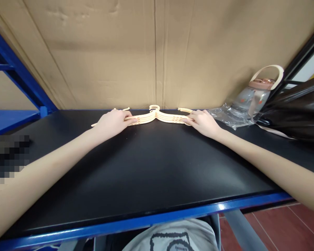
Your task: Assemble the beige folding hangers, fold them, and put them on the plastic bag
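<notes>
A stack of cream-coloured clothes hangers (143,119) lies near the back of the black tabletop (157,164), hooks toward the cardboard. My left hand (113,121) is closed around the left arms of the stack, thumb on the near side. Around the right arms my right hand (202,122) is closed in the same way. Past my left hand, a small cream hook shows behind the fingers, and another cream piece (184,110) sticks out behind my right hand. My hands hide the outer ends of the hangers.
Cardboard (107,52) stands upright along the back edge. At the right are a clear bottle (251,97) with a pink lid and cream handle, crumpled clear plastic (226,116), and a dark glossy bag (298,108). A blue frame (23,69) rises at the left.
</notes>
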The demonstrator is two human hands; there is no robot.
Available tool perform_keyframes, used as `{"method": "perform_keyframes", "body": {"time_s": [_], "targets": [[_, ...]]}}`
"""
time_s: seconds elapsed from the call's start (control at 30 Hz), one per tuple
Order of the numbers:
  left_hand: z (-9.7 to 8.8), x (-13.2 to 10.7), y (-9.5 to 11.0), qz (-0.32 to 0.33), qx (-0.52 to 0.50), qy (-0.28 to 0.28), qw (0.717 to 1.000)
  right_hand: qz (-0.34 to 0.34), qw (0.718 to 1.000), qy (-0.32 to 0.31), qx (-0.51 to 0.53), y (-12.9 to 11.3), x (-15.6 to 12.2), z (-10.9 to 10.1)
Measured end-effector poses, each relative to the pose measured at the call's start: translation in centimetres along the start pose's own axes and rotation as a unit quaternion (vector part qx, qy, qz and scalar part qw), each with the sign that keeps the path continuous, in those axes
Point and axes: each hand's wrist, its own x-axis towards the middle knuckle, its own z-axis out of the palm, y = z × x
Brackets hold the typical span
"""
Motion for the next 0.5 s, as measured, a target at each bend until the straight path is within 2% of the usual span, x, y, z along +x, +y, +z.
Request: {"method": "perform_keyframes", "body": {"time_s": [0.17, 0.27, 0.37, 0.5], "targets": [[0.0, 0.0, 0.0, -0.003, 0.010, 0.005, 1.000, 0.002, 1.000, 0.002, 0.006, -0.1, 0.1, -0.2], [-0.2, 0.3, -0.7, -0.031, -0.010, 0.022, 0.999, 0.045, 0.999, 0.020, 0.020, 0.7, 0.2, -0.7], [-0.7, 1.1, -2.4, -0.054, -0.031, 0.037, 0.997, 0.111, 0.992, 0.025, 0.049, 2.4, 0.3, -0.9], [-0.7, 2.3, -5.6, -0.064, -0.060, 0.007, 0.996, 0.115, 0.980, 0.006, 0.161, 4.7, 0.3, -0.3]]}}
